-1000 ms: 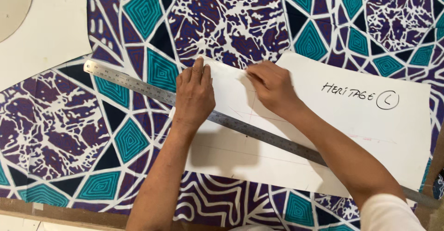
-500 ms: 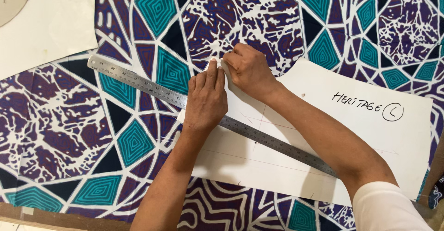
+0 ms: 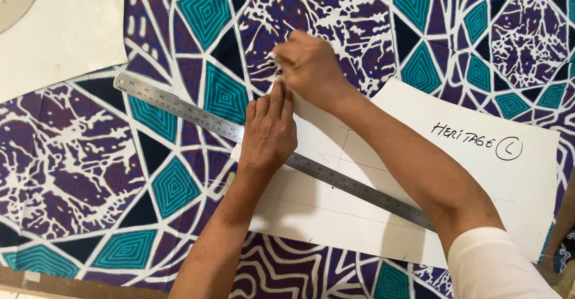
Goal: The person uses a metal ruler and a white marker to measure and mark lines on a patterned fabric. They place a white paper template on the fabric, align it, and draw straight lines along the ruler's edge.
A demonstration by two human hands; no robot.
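Head view, left hand (image 3: pixel 269 132) fingers (image 3: pixel 277 98) pressing steel ruler (image 3: pixel 179 108), paper pattern (image 3: pixel 479 203) beneath

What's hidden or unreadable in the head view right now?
- Right hand: motion-blurred; whatever its fingertips pinch is too small to tell.
- Metal ruler: middle covered by the left hand, far end by the right forearm.
- Paper pattern: lower right corner hidden behind the white sleeve.

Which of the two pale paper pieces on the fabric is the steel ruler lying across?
The white pattern sheet at right, with handwriting and a circled letter, under the left hand. The cream piece at top left lies apart.
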